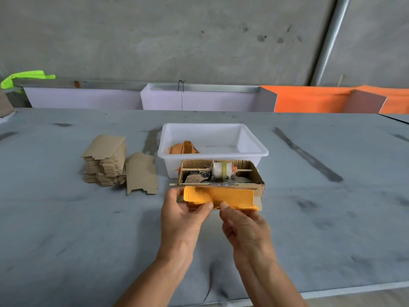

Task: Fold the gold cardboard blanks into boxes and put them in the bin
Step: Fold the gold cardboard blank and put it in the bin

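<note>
A flat gold cardboard blank (230, 197) is held level in front of me, just above the table. My left hand (183, 214) grips its left end, thumb on the near edge. My right hand (243, 227) pinches the near edge at the middle. A stack of brown-backed blanks (105, 162) lies at the left, with one loose blank (141, 173) beside it. The white bin (212, 131) stands behind, holding one folded gold box (183, 148) in its left corner.
A brown cardboard box (259, 182) holding a spool of white tape on a stick sits between the bin and my hands. The grey table (66, 229) runs wide to both sides. Orange and white panels line the far edge.
</note>
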